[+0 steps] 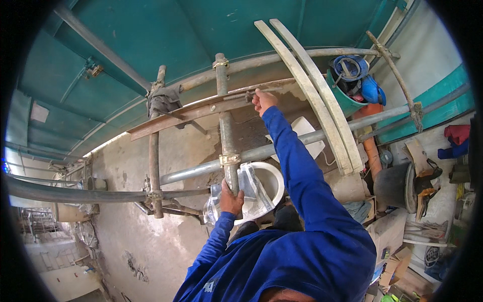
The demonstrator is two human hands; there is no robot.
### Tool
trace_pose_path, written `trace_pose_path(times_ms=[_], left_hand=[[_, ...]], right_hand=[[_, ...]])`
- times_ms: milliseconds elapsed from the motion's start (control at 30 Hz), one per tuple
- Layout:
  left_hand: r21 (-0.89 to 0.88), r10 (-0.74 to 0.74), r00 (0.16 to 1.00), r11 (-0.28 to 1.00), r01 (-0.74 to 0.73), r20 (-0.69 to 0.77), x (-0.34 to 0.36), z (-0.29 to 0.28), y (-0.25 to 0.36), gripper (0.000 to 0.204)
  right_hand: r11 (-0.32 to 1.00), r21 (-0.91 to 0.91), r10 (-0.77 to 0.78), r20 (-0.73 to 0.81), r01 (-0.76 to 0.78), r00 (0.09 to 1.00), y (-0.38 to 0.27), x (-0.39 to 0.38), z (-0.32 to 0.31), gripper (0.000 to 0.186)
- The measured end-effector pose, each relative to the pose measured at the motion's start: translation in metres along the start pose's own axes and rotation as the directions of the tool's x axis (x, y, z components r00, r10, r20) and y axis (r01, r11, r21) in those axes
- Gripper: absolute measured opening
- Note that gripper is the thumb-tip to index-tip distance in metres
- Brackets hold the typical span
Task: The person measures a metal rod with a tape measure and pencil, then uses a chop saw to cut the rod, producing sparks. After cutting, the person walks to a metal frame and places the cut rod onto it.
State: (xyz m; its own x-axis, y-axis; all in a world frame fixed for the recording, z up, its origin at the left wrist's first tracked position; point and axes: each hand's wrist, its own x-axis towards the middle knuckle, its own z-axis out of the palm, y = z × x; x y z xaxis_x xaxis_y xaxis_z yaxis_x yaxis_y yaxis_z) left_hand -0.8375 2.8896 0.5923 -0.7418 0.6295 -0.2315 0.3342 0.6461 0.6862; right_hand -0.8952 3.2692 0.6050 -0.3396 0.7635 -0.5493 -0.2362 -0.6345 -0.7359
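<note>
My left hand (231,197) is closed around the lower part of an upright scaffold pipe (225,131), just under a brass-coloured clamp (230,159). My right hand (262,100) reaches far forward on a blue-sleeved arm. It grips a thin metal tool (250,93) lying against a rusty flat steel bar (191,114) where that bar crosses the upright pipe. A long horizontal pipe (196,172) runs through the clamp joint between both hands.
Below the pipes sits a white toilet bowl (269,173) wrapped in clear plastic. Two curved pale boards (314,95) lean at the right, beside a green bucket (342,98) holding blue helmets (350,66). A black bucket (395,187), an orange pipe (373,151) and cartons crowd the right. Teal panels (151,35) lie behind.
</note>
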Motion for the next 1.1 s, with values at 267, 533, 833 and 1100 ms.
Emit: trace_pose_path(times_ms=[267,533,833,1100], left_hand=[[-0.018,0.004,1.000,1.000,-0.004,-0.006,-0.001,-0.002,0.004,0.086],[-0.009,0.051,0.999,0.999,-0.051,-0.017,-0.001,-0.002,0.002,0.088],[-0.040,-0.016,1.000,0.999,0.017,0.006,-0.002,-0.004,0.007,0.087],[0.016,-0.015,1.000,1.000,0.014,0.016,-0.001,-0.002,0.003,0.087]], right_hand=[[0.948,-0.294,-0.161,-0.113,0.122,0.981,0.010,-0.017,-0.018,0.034],[0.419,-0.628,-0.832,0.022,0.655,0.554,-0.003,0.006,-0.031,0.050],[0.138,-0.586,-0.448,0.682,0.798,0.579,-0.028,-0.016,-0.012,0.025],[0.120,-0.633,-0.347,0.695,0.765,0.630,-0.036,0.014,0.000,0.026]])
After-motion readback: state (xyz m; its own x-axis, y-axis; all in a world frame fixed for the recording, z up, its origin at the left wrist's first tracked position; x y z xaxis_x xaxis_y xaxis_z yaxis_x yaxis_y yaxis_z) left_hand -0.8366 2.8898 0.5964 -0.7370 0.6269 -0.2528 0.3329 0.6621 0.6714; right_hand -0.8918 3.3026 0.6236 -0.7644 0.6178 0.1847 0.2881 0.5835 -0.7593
